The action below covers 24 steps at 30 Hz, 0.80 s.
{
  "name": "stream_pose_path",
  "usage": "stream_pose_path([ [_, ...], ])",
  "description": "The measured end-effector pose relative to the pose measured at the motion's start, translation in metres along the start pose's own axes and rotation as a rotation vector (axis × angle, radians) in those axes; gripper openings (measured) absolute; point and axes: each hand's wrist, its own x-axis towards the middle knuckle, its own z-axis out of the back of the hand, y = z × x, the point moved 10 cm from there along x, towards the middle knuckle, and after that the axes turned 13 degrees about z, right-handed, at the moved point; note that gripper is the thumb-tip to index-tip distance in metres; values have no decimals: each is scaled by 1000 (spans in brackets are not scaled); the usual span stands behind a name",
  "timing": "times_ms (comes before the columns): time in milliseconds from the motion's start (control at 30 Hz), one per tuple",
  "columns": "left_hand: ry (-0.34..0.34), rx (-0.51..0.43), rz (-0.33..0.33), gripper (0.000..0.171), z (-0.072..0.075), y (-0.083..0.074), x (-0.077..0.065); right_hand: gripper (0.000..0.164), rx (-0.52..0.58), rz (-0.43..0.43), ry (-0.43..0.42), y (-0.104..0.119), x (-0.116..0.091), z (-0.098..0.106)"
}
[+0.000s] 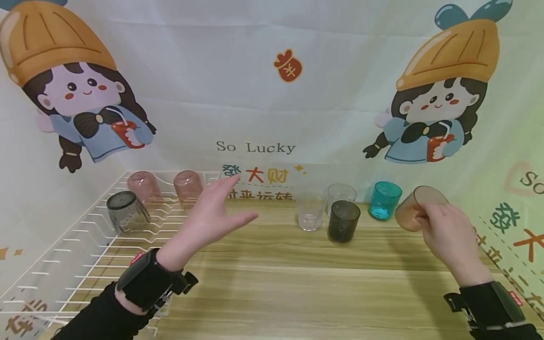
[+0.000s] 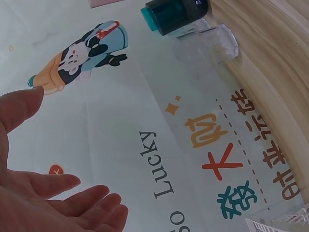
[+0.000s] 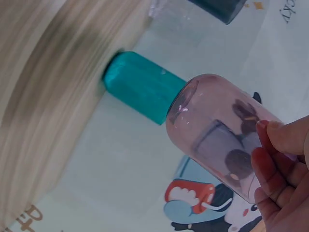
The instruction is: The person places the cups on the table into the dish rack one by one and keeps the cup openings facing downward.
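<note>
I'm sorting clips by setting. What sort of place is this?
Probably a tabletop staged for filming, perhaps of kitchen chores: a printed cartoon backdrop hangs behind a wood-look tabletop, and a white wire rack holds upturned cups.

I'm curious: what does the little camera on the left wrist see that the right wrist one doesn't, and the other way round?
Only the left wrist view: the open left grip, a corner of a white rack and a small red emblem on the backdrop.

Only the right wrist view: the right grip, holding a pink cup. A pink sliver tops the left view, too little to identify.

Both: a dark cup, a teal cup, the wooden surface and the printed backdrop.
</note>
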Motion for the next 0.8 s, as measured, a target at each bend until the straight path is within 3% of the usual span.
stream_pose_path([
  [800,11,-57,-5,90,0,-26,-2,27,121,97,-169,68,45,33],
])
